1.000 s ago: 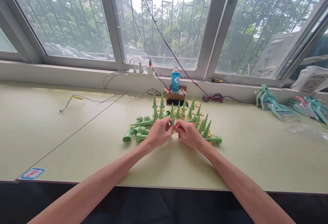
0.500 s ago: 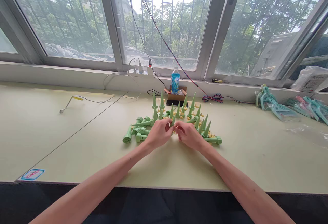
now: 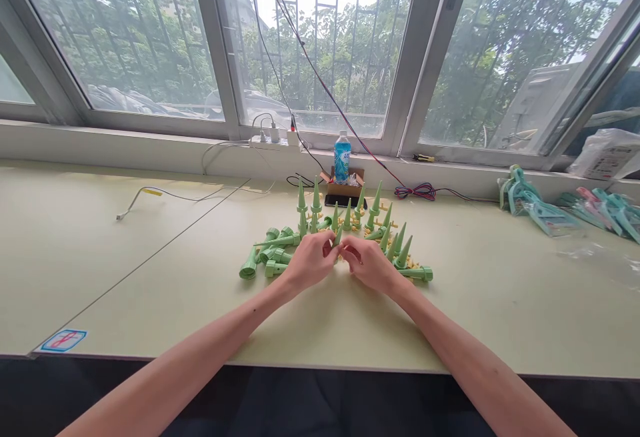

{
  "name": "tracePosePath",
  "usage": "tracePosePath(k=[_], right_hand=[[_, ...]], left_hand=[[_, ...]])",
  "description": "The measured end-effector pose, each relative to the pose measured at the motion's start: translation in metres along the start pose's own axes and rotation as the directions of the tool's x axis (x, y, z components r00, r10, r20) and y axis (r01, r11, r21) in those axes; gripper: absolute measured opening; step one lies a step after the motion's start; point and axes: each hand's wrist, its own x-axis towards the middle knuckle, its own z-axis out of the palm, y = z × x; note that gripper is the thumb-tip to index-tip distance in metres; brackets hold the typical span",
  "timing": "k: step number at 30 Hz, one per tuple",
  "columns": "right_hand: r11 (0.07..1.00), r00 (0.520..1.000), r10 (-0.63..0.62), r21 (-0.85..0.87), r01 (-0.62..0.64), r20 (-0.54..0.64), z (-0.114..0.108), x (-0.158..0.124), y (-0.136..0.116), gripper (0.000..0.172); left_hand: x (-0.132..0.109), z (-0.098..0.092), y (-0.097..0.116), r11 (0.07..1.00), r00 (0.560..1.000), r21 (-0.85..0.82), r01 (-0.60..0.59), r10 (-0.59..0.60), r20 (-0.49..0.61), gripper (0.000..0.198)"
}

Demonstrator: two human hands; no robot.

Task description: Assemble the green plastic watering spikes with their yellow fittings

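Note:
My left hand (image 3: pixel 313 260) is closed around a green plastic plant-watering spike (image 3: pixel 339 234), whose pointed tip rises above the fingers. My right hand (image 3: pixel 369 262) meets it from the other side, thumb and fingers pinched at the spike's lower part. Whatever sits between those right fingertips is hidden. Several more green spikes stand upright behind both hands, among them one tall spike (image 3: pixel 375 205). To the left of my left hand, other green spikes (image 3: pixel 280 242) lie on their sides. Small yellow valve pieces (image 3: pixel 413 262) are scattered around the spikes on the right.
Behind the spikes, a blue bottle (image 3: pixel 343 159) stands by a small cardboard box (image 3: pixel 345 189), with a dark phone (image 3: pixel 334 201) in front. Bundled cable (image 3: pixel 416 191) lies at the back. Teal plastic tools (image 3: pixel 543 212) lie at the right. A white cord (image 3: pixel 131 205) crosses the left.
Both hands stay in place around the spike. My right fingers have shifted very slightly; the other things have not moved.

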Motion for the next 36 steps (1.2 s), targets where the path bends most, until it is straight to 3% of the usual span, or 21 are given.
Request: tracePosePath(k=[36], right_hand=[[0.996,0.999,-0.048,-0.074,0.047,-0.019,0.0006,0.0004,0.0024,0.016]], left_hand=[[-0.0014,-0.0008,0.0015,0.999,0.999,0.032,-0.044,0.044,-0.002,0.023]])
